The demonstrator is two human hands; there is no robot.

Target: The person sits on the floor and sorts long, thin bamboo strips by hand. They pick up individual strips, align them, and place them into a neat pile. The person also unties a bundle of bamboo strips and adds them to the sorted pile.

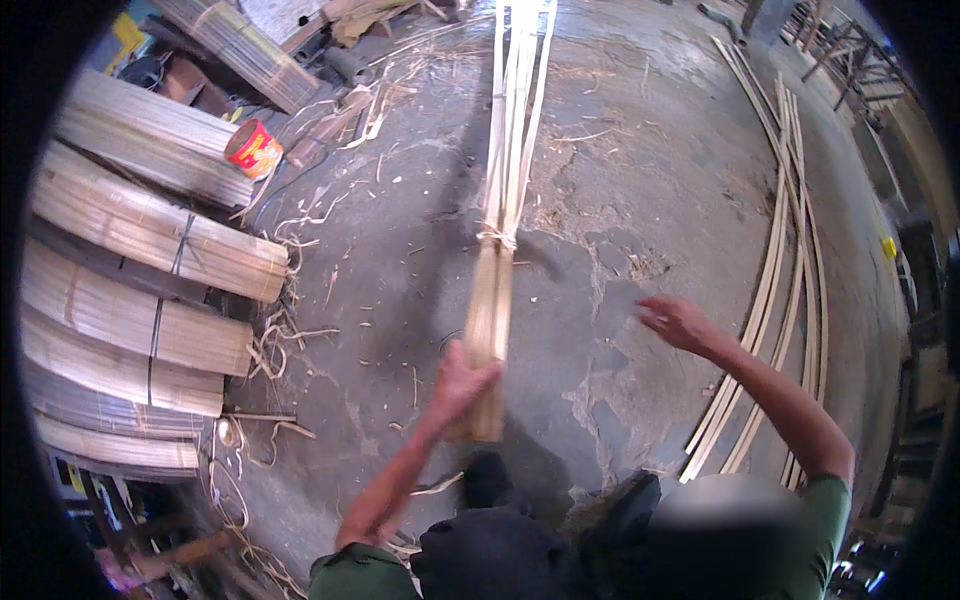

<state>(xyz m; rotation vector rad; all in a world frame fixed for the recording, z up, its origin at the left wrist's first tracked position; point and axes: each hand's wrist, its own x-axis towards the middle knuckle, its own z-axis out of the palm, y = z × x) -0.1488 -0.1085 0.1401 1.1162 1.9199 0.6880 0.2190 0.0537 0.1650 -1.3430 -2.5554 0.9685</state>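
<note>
A bundle of long, pale wooden or bamboo strips (486, 300) stretches away from me across the middle of the floor. A thin tie (497, 236) binds it partway along, and beyond that the strips spread apart. My left hand (467, 382) is wrapped round the bundle close to its near end. To the right of the bundle, my right hand (672, 322) hangs in the air above the floor, touching nothing. Its fingers point toward the bundle, but motion blurs them.
Rolled slatted mats (150, 215), some strapped with dark bands, lie along the left. A red tub (253, 150) stands by them, with curly offcuts (275, 345) scattered around. Loose long strips (770, 290) lie on the right over the cracked concrete floor (600, 200).
</note>
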